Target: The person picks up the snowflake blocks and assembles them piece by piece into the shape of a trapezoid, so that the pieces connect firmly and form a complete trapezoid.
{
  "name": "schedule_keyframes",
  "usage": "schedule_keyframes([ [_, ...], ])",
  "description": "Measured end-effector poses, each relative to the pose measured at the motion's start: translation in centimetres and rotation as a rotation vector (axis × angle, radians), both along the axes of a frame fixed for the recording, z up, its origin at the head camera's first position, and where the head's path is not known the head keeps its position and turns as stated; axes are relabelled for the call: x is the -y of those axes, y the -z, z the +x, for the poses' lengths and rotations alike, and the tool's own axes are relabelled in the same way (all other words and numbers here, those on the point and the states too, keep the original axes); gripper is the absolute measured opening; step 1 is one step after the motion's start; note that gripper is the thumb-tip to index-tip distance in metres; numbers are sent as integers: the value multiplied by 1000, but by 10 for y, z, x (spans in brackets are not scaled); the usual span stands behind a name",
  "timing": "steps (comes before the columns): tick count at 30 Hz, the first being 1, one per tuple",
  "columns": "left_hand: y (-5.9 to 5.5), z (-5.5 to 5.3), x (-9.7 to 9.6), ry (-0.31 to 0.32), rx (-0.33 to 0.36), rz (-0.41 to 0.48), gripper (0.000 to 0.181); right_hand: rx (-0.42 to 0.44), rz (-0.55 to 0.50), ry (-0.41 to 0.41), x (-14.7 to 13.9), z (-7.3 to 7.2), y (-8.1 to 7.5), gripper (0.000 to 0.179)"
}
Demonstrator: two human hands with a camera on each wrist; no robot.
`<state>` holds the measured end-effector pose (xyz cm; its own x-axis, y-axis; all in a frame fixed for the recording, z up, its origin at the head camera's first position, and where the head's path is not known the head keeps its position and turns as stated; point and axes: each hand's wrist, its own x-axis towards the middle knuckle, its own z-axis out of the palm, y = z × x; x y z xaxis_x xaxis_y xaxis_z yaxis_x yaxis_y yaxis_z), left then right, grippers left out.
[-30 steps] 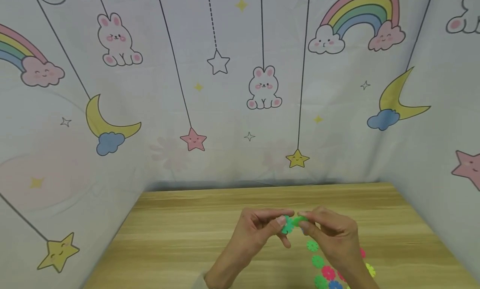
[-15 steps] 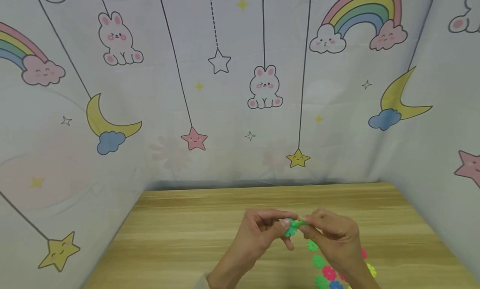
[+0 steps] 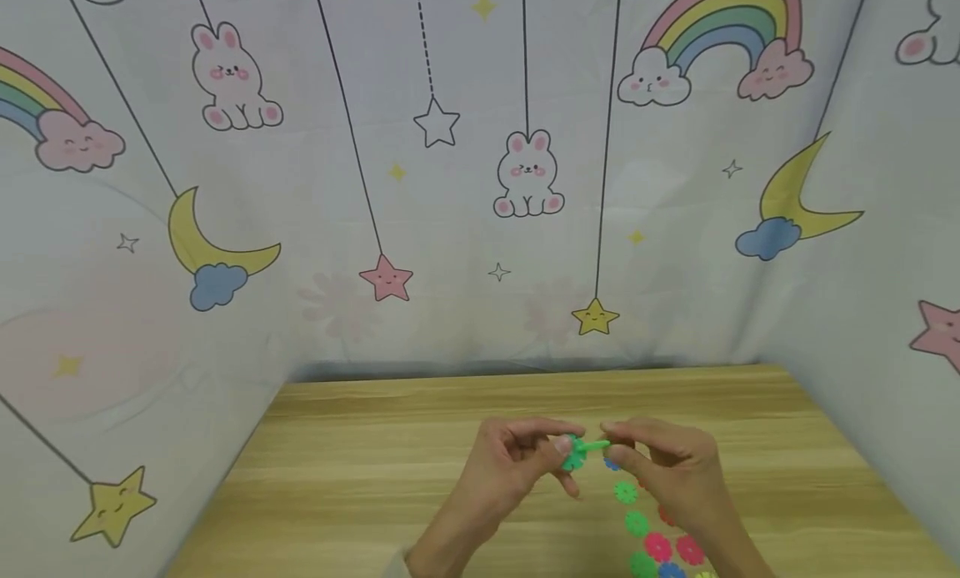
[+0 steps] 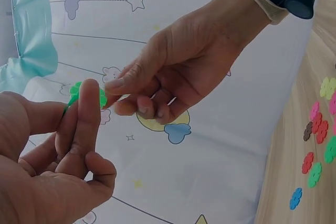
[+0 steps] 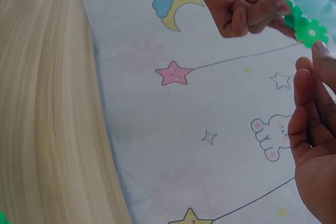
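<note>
My left hand [image 3: 513, 465] pinches a teal-green flower-shaped plastic disc [image 3: 574, 454] between thumb and fingers, above the table. A brighter green flower disc [image 3: 596, 446] is joined to it at an angle, seen almost edge-on from the head. Face-on in the right wrist view, this brighter disc [image 5: 312, 33] shows a notched rim and a centre hole. Beside its outer edge is my right hand [image 3: 675, 469], thumb and index finger parted. The right thumb [image 5: 321, 56] overlaps the rim there; whether it touches cannot be told. In the left wrist view, fingers partly hide the green discs [image 4: 76, 92].
Several loose flower discs lie on the wooden table [image 3: 360, 461] below my right hand, including green [image 3: 626, 492], pink [image 3: 658, 547] and blue [image 3: 671, 570] ones. A white cloth with printed bunnies and stars [image 3: 465, 211] surrounds the table's back and sides.
Half a second ago my right fingers pinched the brighter disc close against the left hand. Now they have parted and drawn slightly right, leaving the joined discs in my left hand.
</note>
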<state>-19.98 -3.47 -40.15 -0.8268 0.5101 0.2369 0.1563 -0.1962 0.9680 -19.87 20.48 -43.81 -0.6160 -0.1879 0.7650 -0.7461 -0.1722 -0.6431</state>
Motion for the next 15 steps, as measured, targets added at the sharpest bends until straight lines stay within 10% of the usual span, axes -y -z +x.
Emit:
schedule_keyframes([
  [8,-1,-5,6,-43,-18,-5,28,387,242,335,-23,-2,11,20],
  [15,-1,-8,10,-60,-30,-5,28,669,268,400,-34,-24,37,33],
])
